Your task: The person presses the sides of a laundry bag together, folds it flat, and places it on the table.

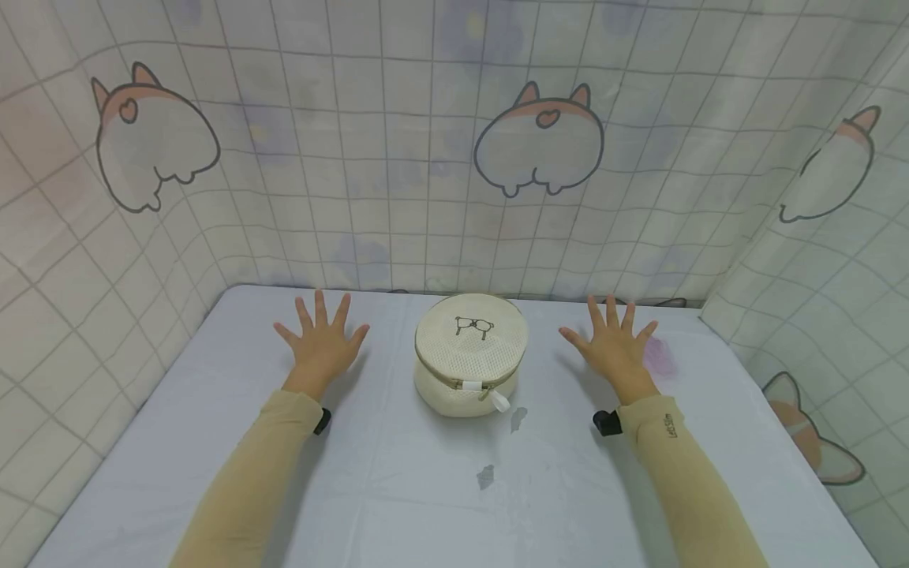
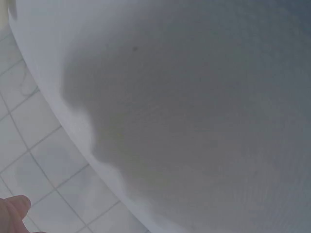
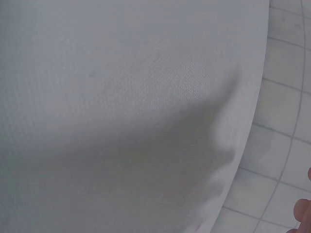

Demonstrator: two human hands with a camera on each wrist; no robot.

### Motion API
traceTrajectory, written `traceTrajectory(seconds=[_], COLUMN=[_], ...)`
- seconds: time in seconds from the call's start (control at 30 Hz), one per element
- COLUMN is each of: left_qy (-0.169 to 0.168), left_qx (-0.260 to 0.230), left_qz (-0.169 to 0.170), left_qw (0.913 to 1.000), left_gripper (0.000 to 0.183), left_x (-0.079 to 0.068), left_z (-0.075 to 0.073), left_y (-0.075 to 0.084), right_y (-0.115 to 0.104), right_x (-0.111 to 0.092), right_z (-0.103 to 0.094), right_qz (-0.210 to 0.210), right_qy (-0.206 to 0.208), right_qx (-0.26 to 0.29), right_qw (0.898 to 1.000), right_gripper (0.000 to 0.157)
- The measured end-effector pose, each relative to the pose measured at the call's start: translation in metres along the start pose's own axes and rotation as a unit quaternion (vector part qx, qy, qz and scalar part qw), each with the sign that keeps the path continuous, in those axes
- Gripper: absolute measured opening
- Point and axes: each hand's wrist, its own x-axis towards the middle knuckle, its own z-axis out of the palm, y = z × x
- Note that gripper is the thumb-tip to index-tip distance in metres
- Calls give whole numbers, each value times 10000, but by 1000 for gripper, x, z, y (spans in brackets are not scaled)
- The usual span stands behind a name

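On the white counter (image 1: 419, 505), a round cream case (image 1: 470, 356) sits between the person's left hand (image 1: 323, 347) and right hand (image 1: 614, 347), both spread wide and apart from it, and might slide if either bumped its side, its textured lid (image 1: 461, 355) bearing drawn glasses (image 1: 474, 324), its white pull tab (image 1: 500, 401) toward the right hand.

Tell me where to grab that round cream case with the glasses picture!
Probably cup its curved side wall, left hand from the left, right hand from the right. The case stands lid-up between both hands, nothing touches its sides, and its zip tab hangs in front.
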Motion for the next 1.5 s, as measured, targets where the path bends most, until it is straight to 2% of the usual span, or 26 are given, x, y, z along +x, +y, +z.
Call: traceTrajectory(seconds=[0.77,1.5], left_qy=[0,106], left_qx=[64,-26], left_qz=[146,271], left_qw=[9999,9996], left_gripper=[77,75], left_x=[0,-3], left_z=[-3,-6], left_y=[13,23], right_y=[-10,-21], right_x=[-1,-11], right_z=[-12,-25], right_qz=[-225,-423], right_qy=[301,318], right_qx=[-64,64], right_qw=[9993,9986], right_gripper=[101,96])
